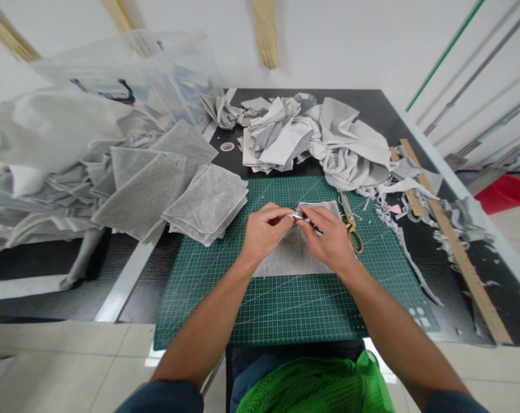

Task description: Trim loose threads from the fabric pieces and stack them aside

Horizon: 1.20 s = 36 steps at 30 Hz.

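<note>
A grey fabric piece [298,252] lies on the green cutting mat [277,321], partly covered by my hands. Just above it, my left hand [264,229] is closed, its thumb and fingertips pinching a small whitish piece [297,216]. From the other side my right hand [326,232] pinches at the same spot, its fingertips nearly meeting the left ones. What exactly the piece is, or whether it is joined to the fabric, I cannot make out. Gold-handled scissors [351,223] lie right beside my right hand.
To the left sit a stack of grey fabric squares [210,201] and a large fabric heap [62,149], with a clear plastic box [178,69] behind. More folded fabric [285,135] is piled at the back. Wooden rulers [457,246] and scraps lie right; a tape roll [227,147] sits behind.
</note>
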{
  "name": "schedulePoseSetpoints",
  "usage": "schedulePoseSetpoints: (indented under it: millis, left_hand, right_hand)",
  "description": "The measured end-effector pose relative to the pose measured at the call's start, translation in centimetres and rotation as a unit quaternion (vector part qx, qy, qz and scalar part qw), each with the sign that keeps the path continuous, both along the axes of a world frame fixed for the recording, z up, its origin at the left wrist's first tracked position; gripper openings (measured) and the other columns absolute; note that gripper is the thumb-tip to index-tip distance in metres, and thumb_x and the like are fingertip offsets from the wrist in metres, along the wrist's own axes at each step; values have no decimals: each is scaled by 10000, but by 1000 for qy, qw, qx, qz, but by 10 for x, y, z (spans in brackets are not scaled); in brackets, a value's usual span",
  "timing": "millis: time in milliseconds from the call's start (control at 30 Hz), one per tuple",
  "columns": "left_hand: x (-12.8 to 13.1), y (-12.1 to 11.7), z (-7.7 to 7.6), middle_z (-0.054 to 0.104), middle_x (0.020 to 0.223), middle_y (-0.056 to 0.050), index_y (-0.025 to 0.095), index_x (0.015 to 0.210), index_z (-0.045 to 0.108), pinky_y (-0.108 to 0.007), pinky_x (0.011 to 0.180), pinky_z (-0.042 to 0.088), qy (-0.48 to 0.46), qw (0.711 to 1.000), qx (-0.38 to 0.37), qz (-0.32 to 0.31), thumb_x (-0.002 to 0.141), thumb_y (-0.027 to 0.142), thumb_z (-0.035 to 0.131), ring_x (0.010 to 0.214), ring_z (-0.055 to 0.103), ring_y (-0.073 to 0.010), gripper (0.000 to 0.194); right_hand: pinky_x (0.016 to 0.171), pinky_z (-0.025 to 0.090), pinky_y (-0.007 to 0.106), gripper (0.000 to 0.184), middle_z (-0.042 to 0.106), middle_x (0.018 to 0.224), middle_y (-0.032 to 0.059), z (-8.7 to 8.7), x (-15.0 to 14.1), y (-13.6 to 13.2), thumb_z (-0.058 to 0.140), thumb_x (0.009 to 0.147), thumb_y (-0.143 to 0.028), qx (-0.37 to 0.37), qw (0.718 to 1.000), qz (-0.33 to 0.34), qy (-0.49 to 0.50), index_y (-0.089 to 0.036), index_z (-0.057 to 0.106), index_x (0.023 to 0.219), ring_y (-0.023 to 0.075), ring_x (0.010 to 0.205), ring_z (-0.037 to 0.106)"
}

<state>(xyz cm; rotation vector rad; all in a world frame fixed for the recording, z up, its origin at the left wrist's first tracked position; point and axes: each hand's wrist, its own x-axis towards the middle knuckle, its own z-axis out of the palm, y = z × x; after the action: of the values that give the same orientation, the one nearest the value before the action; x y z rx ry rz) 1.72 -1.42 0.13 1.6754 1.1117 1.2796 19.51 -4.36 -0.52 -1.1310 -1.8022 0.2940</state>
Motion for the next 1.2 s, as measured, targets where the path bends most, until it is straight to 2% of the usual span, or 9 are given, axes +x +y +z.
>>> schedulePoseSetpoints:
  millis: [167,400,667,933,1200]
  left_hand:
    - [1,-1,0,705,796,-6,261,927,833,-275,661,466,15,1000,10,4,857,271,744,705,603,-126,114]
    - [2,-2,0,682,780,4,255,900,828,-266,641,453,22,999,21,15,852,240,740,673,564,-114,101]
    - [2,-3,-1,680,779,8,264,893,829,-265,632,450,30,999,29,25,851,224,734,658,556,-112,111]
    - [3,-3,3,679,745,2,261,862,829,-279,649,458,18,1000,16,8,859,258,733,679,574,-129,96]
    - [2,-4,2,686,763,6,258,869,826,-280,663,465,27,999,16,12,864,235,718,690,583,-130,110]
  right_hand:
    - [964,580,475,360,734,1146,132,-4,1,1,520,1051,-332,19,1000,7,-23,-231,655,1369,263,1086,681]
    - [930,579,464,344,733,1100,127,-7,1,2,509,1058,-318,37,999,13,-30,-223,670,1346,256,1048,682]
    - [918,578,450,336,729,1090,125,-6,-3,0,492,1063,-307,24,999,18,-14,-232,687,1325,252,1041,686]
    - [901,588,442,334,735,1081,118,-4,-5,-1,462,1072,-321,2,1000,24,3,-233,701,1288,245,1019,691]
    - [910,590,449,334,741,1083,118,-1,-3,-2,498,1058,-356,2,1000,20,-5,-222,710,1278,255,1035,694]
